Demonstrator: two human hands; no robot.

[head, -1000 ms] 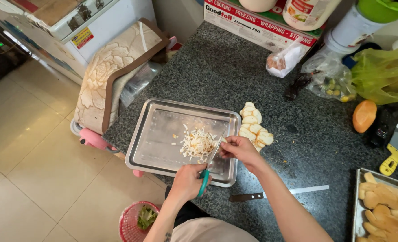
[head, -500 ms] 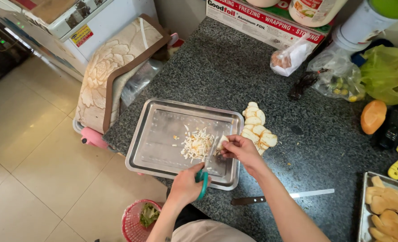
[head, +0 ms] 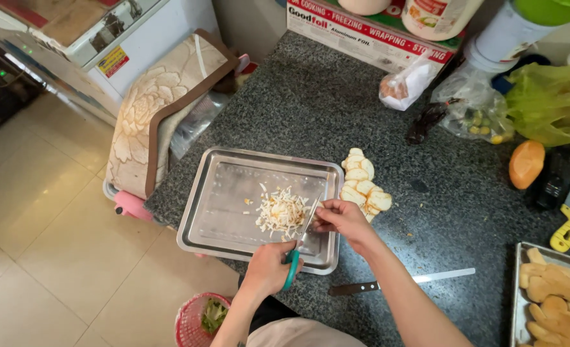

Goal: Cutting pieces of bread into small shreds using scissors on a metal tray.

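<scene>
From the head camera, the left hand is closed through the green handles of a pair of scissors, whose blades run up over the near right corner of the steel tray, while the right hand pinches a small pale piece right at the blade tips; how far the blades stand apart I cannot tell. The heap of fine shreds lies in the tray's right half, and the uncut slices sit on the granite counter just beside the tray's right rim. The main risk, as I judge it, is the right fingertips: they sit so close to the blades that a snip could nick them as the piece shortens. Shreds could also fly over the rim. The tray overhangs the counter's near edge, so downward pressure there might tip it. The knife near the right forearm could be knocked.
</scene>
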